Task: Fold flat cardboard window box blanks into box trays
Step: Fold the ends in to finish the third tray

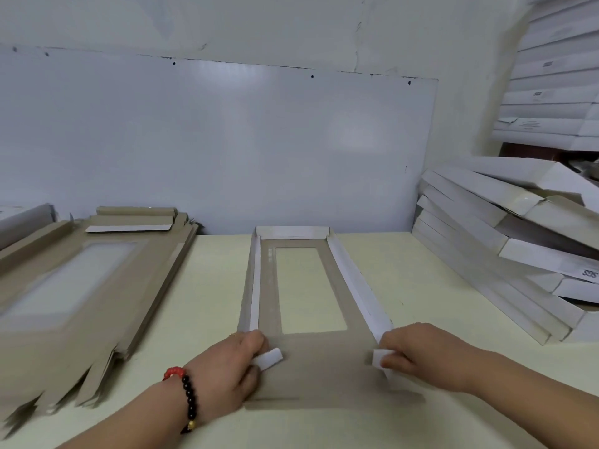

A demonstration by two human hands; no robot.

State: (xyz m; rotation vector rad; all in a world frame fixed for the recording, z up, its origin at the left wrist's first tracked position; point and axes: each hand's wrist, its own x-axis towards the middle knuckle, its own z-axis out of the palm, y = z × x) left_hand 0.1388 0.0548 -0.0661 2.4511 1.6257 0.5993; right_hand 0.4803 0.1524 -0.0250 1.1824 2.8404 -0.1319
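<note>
A part-folded blank is laid flat on the pale surface, its long axis running away from the viewer, its far end close to the white board standing behind the surface. The blank's far wall and both long side walls are raised, their white inner faces shown; the near end panel is still flat. A clear window is seen in the blank's middle.

At the blank's near left corner, a small white tab is pinched by the left hand, fingers curled round it. A bracelet of dark and red beads is worn on that wrist. At the blank's near right corner, a second tab is pinched by the right hand, just below the end of the right side wall. Both grips are thus closed on tabs, neither spread.

Left of the blank, a stack of flat brown blanks is spread over the surface, with windows visible and jagged near edges. Right of the blank, finished white trays are piled leaning against one another. Above that pile, more white boxes are stacked high at the upper right.
</note>
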